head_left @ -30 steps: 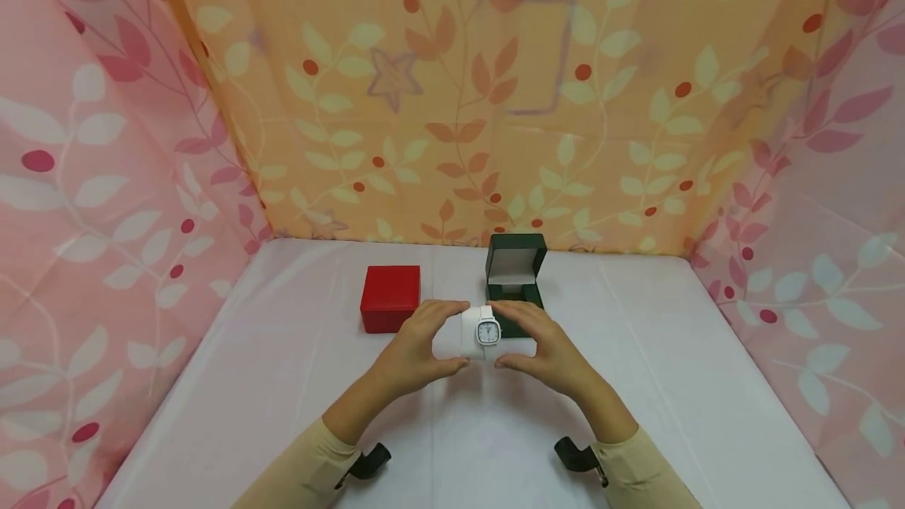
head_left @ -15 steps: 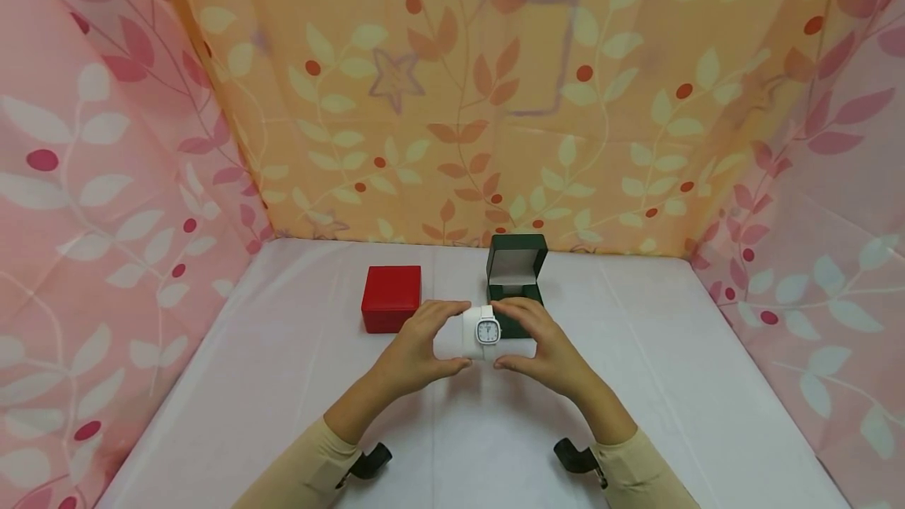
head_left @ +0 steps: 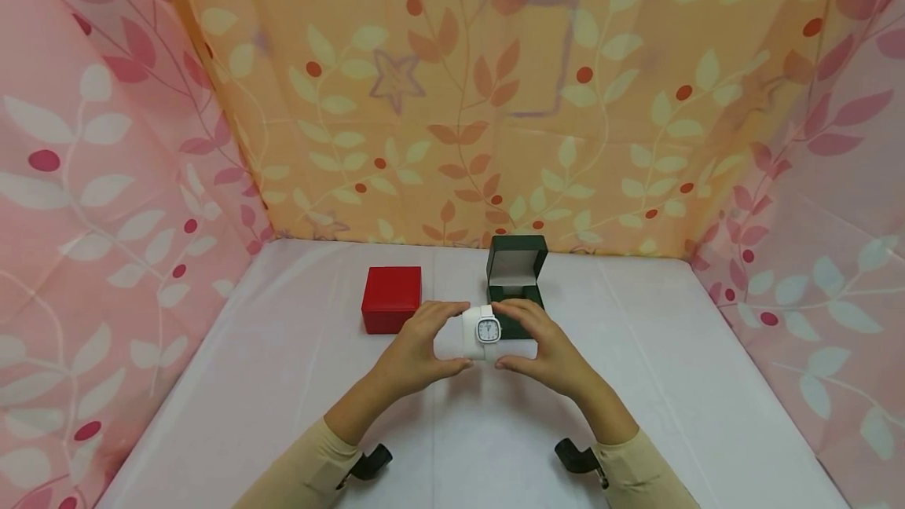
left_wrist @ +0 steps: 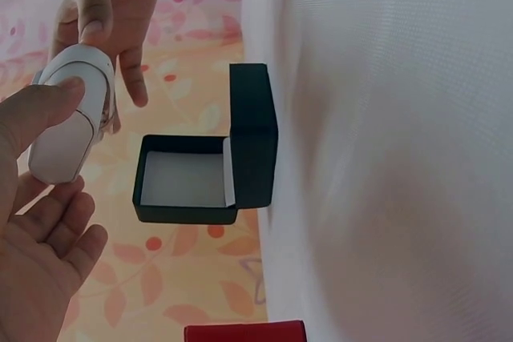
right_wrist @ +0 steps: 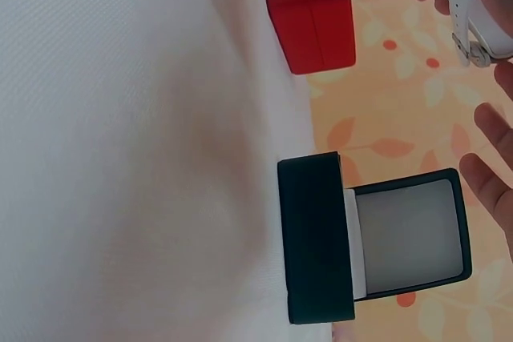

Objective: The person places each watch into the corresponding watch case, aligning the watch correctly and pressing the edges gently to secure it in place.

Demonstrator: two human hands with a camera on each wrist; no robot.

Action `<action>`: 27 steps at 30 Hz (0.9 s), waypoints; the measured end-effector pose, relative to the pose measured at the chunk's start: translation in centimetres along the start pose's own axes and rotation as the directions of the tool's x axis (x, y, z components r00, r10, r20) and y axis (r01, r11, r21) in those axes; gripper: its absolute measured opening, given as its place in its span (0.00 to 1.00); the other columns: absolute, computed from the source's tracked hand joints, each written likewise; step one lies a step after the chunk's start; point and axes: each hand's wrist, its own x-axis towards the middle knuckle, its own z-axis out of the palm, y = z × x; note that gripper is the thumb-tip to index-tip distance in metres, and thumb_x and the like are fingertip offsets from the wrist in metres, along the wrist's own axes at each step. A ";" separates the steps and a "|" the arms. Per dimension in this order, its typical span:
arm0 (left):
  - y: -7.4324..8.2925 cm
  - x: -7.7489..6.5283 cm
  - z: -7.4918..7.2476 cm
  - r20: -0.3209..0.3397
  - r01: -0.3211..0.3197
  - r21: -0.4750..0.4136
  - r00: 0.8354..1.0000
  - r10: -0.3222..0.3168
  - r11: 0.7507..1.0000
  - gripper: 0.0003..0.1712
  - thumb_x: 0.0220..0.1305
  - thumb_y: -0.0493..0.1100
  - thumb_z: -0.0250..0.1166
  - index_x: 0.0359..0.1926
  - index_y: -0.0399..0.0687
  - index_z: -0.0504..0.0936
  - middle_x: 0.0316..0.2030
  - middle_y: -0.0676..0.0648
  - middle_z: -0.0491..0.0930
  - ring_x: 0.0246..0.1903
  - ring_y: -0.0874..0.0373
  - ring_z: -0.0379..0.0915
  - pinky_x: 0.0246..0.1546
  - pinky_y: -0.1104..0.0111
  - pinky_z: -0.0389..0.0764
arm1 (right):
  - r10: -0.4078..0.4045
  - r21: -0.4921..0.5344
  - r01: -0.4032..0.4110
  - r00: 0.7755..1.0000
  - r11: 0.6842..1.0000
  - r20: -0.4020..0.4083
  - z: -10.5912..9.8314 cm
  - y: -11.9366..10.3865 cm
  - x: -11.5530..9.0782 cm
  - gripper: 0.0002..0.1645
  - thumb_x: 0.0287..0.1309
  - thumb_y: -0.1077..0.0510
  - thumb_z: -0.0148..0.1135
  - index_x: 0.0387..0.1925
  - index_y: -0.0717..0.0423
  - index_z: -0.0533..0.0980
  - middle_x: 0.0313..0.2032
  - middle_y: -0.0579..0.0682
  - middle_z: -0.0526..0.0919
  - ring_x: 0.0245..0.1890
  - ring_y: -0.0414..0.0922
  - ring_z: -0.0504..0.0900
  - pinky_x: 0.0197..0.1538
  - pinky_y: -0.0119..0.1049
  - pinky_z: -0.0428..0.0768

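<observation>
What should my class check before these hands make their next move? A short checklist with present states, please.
1. White square-faced wristwatch is strapped around its rounded white holder: ok.
2. Left hand and right hand both grip the holder: ok.
3. One hand is free: not ok; both are occupied.
4. Dark-green square box has its lid raised: ok.
5. Green box's inside is clear: cannot tell; partly hidden from view.
6. Square red box is closed: ok.

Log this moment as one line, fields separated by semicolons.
left hand: grips white cushion; right hand: grips same cushion; white watch: strapped around cushion; green box: open; red box: closed
</observation>
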 end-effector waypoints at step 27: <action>0.3 -0.1 0.4 0.004 -0.025 0.017 1.000 0.025 1.000 0.50 0.47 0.43 0.85 0.71 0.55 0.72 0.63 0.54 0.76 0.63 0.58 0.68 0.54 0.61 0.85 | 0.069 0.056 -0.069 0.998 0.996 0.010 1.1 0.0 0.0 0.54 0.43 0.62 0.84 0.72 0.49 0.67 0.69 0.46 0.68 0.70 0.47 0.66 0.73 0.46 0.67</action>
